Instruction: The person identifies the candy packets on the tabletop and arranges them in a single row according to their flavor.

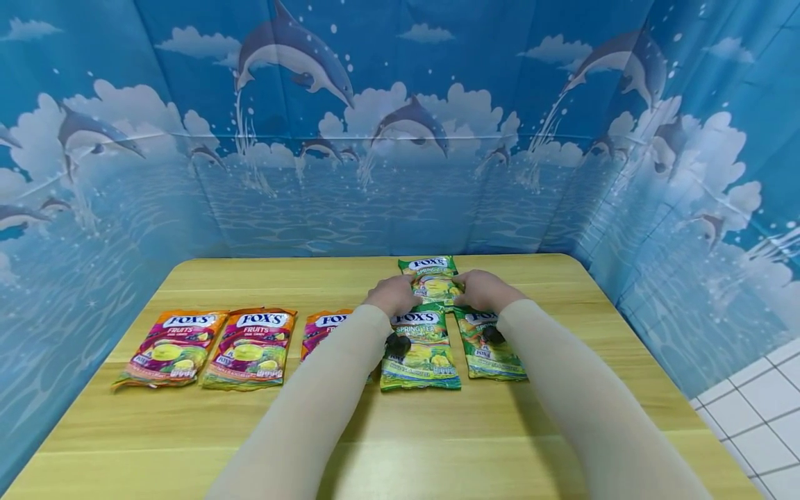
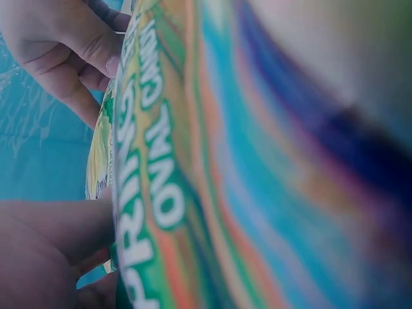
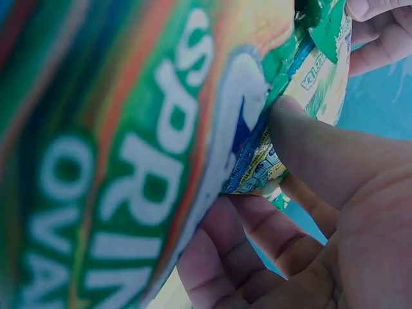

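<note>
Both hands are on a green FOX'S Spring Tea candy bag [image 1: 431,286] at the back of the table. My left hand [image 1: 395,294] grips its left edge. On the opposite edge, my right hand [image 1: 486,289] pinches the bag between thumb [image 3: 309,138] and curled fingers. Below it lies a second green candy bag [image 1: 420,357], and a third green candy bag [image 1: 490,354] is partly covered by my right forearm. In the left wrist view a nearby bag's printed front [image 2: 167,161] fills much of the picture, with my left hand [image 2: 45,241] at lower left.
Two purple-and-orange FOX'S Fruits bags, one far left [image 1: 171,347] and one beside it [image 1: 251,348], lie in the front row. Another Fruits bag [image 1: 319,330] is mostly hidden under my left sleeve. A dolphin-print curtain [image 1: 400,194] borders the wooden table [image 1: 412,444].
</note>
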### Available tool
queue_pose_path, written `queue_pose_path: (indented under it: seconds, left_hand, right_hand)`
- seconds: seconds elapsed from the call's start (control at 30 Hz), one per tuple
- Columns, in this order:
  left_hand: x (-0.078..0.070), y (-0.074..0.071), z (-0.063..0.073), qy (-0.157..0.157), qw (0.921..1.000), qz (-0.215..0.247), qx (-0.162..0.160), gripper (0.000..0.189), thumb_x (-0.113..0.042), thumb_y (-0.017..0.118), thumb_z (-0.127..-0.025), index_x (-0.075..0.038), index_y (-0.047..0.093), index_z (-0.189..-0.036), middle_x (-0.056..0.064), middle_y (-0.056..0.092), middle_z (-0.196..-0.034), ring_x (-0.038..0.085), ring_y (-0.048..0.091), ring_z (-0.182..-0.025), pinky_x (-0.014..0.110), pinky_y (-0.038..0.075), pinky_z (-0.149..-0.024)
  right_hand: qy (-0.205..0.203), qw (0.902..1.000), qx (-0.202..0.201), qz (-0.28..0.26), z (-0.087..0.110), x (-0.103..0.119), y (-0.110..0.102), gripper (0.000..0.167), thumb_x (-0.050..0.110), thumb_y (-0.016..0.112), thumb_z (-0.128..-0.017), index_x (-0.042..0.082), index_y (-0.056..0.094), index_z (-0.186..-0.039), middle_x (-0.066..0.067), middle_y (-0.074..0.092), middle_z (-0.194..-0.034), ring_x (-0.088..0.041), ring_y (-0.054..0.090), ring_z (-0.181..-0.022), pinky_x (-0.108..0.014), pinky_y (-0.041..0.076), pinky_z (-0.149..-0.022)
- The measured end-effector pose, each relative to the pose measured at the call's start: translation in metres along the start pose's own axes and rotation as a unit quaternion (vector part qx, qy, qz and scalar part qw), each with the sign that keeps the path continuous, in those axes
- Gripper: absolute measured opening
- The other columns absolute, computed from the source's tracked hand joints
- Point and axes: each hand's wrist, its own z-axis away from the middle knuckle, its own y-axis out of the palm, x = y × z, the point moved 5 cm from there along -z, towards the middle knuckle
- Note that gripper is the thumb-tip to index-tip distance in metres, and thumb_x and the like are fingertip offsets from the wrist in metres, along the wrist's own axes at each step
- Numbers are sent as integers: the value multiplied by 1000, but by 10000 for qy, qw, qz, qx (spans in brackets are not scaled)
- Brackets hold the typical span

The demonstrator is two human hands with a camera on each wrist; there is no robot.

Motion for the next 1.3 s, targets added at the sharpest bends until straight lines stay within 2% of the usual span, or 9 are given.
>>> queue_pose_path:
  seconds: [0.07, 0.33, 0.6, 0.7, 0.77, 0.93, 1.03, 1.17, 1.3]
  left_hand:
    - [-1, 0, 1, 22, 10000, -38, -28, 66, -41, 62, -107, -25, 37, -166, 7, 48, -165, 40, 47, -148, 65, 35, -121]
    - [-1, -1, 2, 8, 10000, -80, -50, 65, -41, 61, -107, -25, 37, -166, 8, 47, -165, 42, 44, -149, 66, 33, -122]
    - [-1, -2, 2, 62, 10000, -24, -56, 66, -40, 62, -107, -24, 36, -166, 7, 45, -166, 42, 41, -152, 68, 30, -123]
    - [-1, -2, 1, 59, 10000, -14, -35, 67, -40, 62, -107, -24, 36, -166, 8, 45, -166, 42, 42, -152, 69, 30, -123]
    - [-1, -1, 1, 58, 10000, -12, -21, 67, -41, 62, -107, -24, 36, -166, 8, 46, -166, 42, 43, -151, 68, 31, -122]
    - [0, -1, -1, 81, 10000, 15, -28, 67, -41, 63, -107, -25, 36, -166, 8, 46, -166, 42, 44, -150, 68, 31, -122]
    - [0, -1, -2, 87, 9999, 21, -52, 67, -41, 63, -106, -25, 37, -166, 8, 46, -166, 42, 44, -150, 69, 31, -122]
    - [1, 0, -3, 77, 9999, -2, -67, 68, -42, 63, -106, -25, 37, -166, 7, 46, -165, 41, 46, -149, 69, 31, -122]
    - [1, 0, -4, 62, 10000, -18, -58, 67, -41, 63, -106, -25, 37, -166, 7, 46, -166, 41, 46, -149, 69, 31, -122]
  right_hand:
    - [-14, 10000, -29, 42, 1, 1, 0, 64, 29, 66, -106, 8, 42, -162, -19, 50, -160, -20, 64, -82, -43, 46, -90]
    - [-15, 9999, -29, 141, -1, 1, -1, 64, 30, 65, -106, 8, 42, -162, -18, 47, -163, -30, 67, -110, -44, 47, -94]
    - [-12, 10000, -36, 15, -2, 1, -1, 59, 31, 59, -109, 7, 43, -161, -18, 46, -163, -19, 56, -66, -44, 47, -93]
    - [-28, 9999, -126, -21, -2, 1, -2, 58, 31, 60, -109, 7, 46, -159, -19, 48, -162, -20, 64, -78, -45, 48, -93]
    - [-41, 9998, -173, -48, -2, 0, -2, 58, 32, 61, -108, 7, 48, -159, -19, 48, -162, -26, 69, -97, -46, 49, -95]
    - [-12, 9996, -257, -135, -2, -3, -1, 57, 31, 63, -107, 9, 49, -158, -19, 48, -162, -34, 67, -120, -47, 50, -96]
    - [-22, 9994, -313, -151, -3, -4, -1, 57, 31, 65, -107, 8, 50, -157, -20, 51, -160, -31, 69, -114, -46, 50, -94]
    - [-33, 9992, -324, -218, -3, -5, 0, 60, 30, 66, -106, 8, 49, -158, -16, 69, -136, -21, 66, -82, -42, 49, -83]
    - [-4, 9992, -309, -251, -3, -4, 0, 63, 28, 68, -105, 8, 45, -160, -15, 71, -128, -17, 60, -76, -40, 47, -79]
